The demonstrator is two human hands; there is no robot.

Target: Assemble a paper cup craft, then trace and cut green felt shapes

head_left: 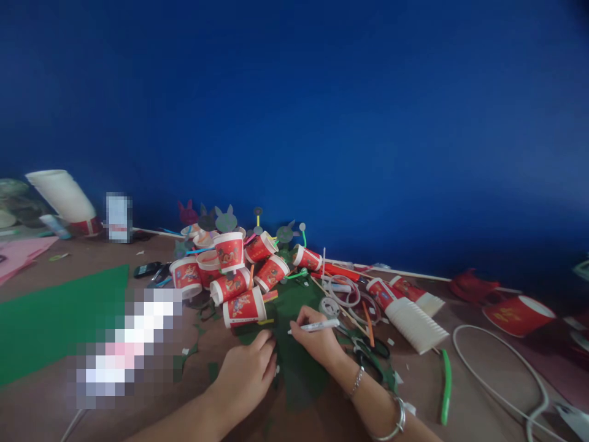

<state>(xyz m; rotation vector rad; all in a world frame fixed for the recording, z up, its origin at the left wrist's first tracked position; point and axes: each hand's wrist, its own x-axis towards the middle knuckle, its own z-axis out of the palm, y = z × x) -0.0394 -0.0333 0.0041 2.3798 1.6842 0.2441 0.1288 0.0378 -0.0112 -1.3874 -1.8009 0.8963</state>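
Marker (322, 325) | in right hand (315, 341) | red cups (245, 307) heaped | cup stack (418, 324) nested

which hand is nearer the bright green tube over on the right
Right. The right hand, holding a white marker, is left of the green tube; the left hand is farther left, by the dark green sheet.

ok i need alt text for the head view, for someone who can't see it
A right hand holds a white marker over dark green paper, with the left hand at the paper's left edge. Beyond them is a pile of red cups, backed by a blue wall.
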